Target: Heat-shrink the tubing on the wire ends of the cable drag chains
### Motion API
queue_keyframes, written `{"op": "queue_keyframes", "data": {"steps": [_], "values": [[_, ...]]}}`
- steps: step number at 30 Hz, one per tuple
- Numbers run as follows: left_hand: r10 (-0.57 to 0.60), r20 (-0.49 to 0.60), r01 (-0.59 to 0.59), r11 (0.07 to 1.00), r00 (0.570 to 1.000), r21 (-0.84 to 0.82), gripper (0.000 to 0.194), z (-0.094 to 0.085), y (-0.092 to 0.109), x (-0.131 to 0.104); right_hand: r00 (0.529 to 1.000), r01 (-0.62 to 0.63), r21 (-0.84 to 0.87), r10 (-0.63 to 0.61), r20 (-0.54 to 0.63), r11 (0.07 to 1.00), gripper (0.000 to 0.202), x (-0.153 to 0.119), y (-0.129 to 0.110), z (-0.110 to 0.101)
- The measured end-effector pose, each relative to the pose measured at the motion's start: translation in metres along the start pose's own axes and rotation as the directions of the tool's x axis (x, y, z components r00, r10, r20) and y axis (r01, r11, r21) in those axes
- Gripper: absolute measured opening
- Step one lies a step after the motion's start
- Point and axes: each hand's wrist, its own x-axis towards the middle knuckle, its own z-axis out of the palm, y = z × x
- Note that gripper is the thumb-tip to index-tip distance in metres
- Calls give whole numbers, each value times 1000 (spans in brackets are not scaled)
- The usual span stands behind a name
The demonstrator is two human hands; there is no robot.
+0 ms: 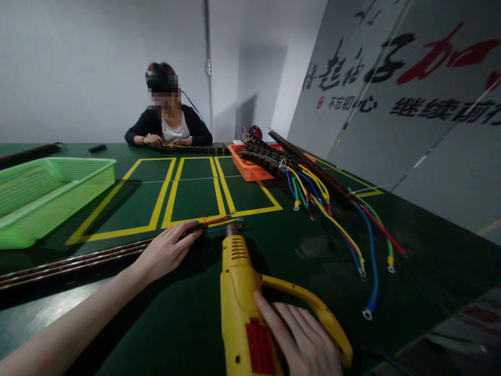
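"Fingers of our left hand (166, 248) sit narrow, closed about the end of a dark cable bundle (97, 260) — how does it lie?"

"Lengthwise on the green surface (430, 282), nearer its front edge than its far one, running out of our view at the left. Wire ends (221, 223) in red, yellow and blue stick out past our fingertips, tipped with metal lugs."

"And our right hand (303, 337)?"

"We hold the yellow heat gun (240, 292) in it, fingers by the loop handle, some tips hidden. Its nozzle (232, 230) points toward the far edge, just beside the wires — whether they touch, we cannot tell."

"What else do we see?"

"Near the surface's far right corner, an orange basket (252, 172) bears more dark bundles (315, 169), their coloured wires (374, 256) trailing along the right edge. Toward the left side stands a green basket (74, 201), and yellow tape (165, 193) marks boxes between the two."

"Opposite us, at the far edge, a person (195, 130) has both hands at a dark strip (183, 150)."
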Motion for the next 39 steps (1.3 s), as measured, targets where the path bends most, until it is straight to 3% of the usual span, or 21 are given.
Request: {"op": "queue_keyframes", "data": {"steps": [10, 24, 30, 39], "values": [[-16, -21, 16, 1000, 1000, -11, 37, 4, 2, 2, 1000, -3, -50, 4, 11, 999, 62, -6, 7, 4], [-21, -37, 20, 999, 999, -28, 37, 7, 1, 1, 992, -55, -164, 35, -120, 985, 49, -6, -46, 42], [-21, -28, 21, 1000, 999, -17, 41, 8, -1, 0, 981, 32, -141, -57, -183, 990, 47, 4, -39, 36], [-16, 14, 16, 1000, 1000, -9, 49, 7, -2, -3, 998, -4, -42, 1, -61, 999, 58, 6, -15, 20]]}}
